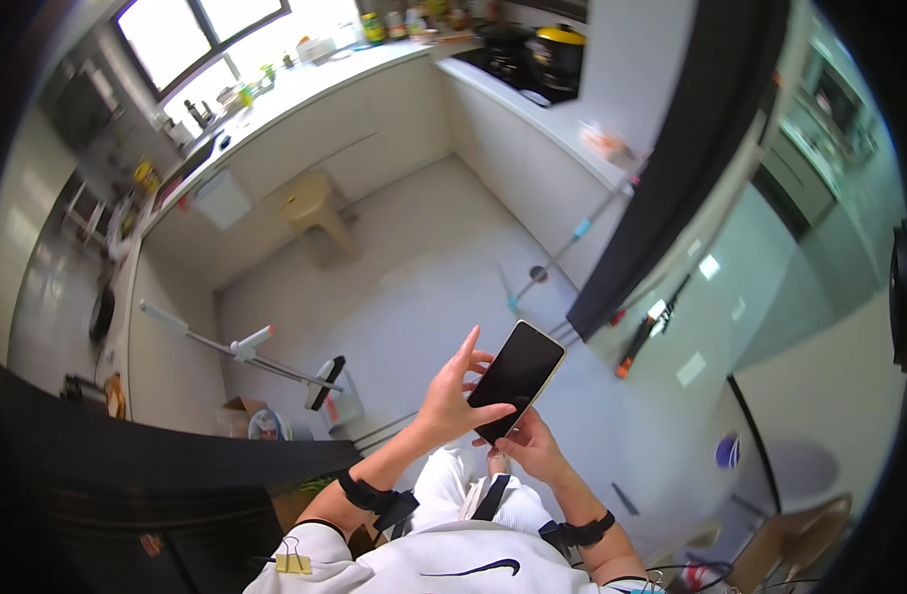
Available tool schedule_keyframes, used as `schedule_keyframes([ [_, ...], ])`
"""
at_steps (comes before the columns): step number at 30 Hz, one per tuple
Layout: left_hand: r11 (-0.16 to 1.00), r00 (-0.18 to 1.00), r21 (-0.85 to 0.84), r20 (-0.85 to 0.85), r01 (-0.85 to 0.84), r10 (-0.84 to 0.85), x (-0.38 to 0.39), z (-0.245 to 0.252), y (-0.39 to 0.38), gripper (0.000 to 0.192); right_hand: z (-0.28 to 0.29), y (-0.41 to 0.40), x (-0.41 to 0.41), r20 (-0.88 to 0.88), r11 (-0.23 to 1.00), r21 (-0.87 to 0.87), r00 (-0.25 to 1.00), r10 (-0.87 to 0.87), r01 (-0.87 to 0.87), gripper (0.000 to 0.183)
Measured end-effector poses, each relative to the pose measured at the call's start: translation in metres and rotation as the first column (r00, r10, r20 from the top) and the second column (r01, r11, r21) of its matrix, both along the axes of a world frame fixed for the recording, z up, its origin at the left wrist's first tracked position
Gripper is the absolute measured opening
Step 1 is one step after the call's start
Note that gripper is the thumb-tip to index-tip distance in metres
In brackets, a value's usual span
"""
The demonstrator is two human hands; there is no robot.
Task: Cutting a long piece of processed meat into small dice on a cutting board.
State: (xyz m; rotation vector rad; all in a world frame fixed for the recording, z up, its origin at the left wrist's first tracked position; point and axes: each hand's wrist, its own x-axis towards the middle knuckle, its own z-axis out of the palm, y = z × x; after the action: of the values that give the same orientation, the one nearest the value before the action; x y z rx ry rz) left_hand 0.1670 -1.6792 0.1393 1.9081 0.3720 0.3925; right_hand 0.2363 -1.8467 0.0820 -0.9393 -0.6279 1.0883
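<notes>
A smartphone (520,375) with a dark screen and a pale case edge is held tilted in front of my body, above the floor. My left hand (447,401) is at its left side. The thumb lies across the lower screen, some fingers curl behind the edge, and the index finger points up, away from the phone. With thumb and fingers, my right hand (531,448) grips the phone's lower end. The fingertips behind the phone are hidden.
A black door frame (665,193) and a glass panel (728,289) stand at the right. Ahead are kitchen counters (275,96), a plastic stool (312,200) and a leaning mop (557,256). A broom (323,382) and dustpan (347,405) stand at the left.
</notes>
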Motion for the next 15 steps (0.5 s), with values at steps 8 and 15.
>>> schedule_keyframes([
  [8,0.929,0.935,-0.328,0.246,-0.169,0.257,-0.047,-0.02,0.194,0.043,0.022,0.183,0.033,0.012,0.905,0.064,0.907,0.422,-0.421,0.07],
  [15,0.871,0.892,-0.436,0.265,-0.228,0.366,-0.078,-0.029,0.343,0.043,0.036,0.331,0.047,0.037,0.868,0.072,0.871,0.49,-0.491,0.072],
])
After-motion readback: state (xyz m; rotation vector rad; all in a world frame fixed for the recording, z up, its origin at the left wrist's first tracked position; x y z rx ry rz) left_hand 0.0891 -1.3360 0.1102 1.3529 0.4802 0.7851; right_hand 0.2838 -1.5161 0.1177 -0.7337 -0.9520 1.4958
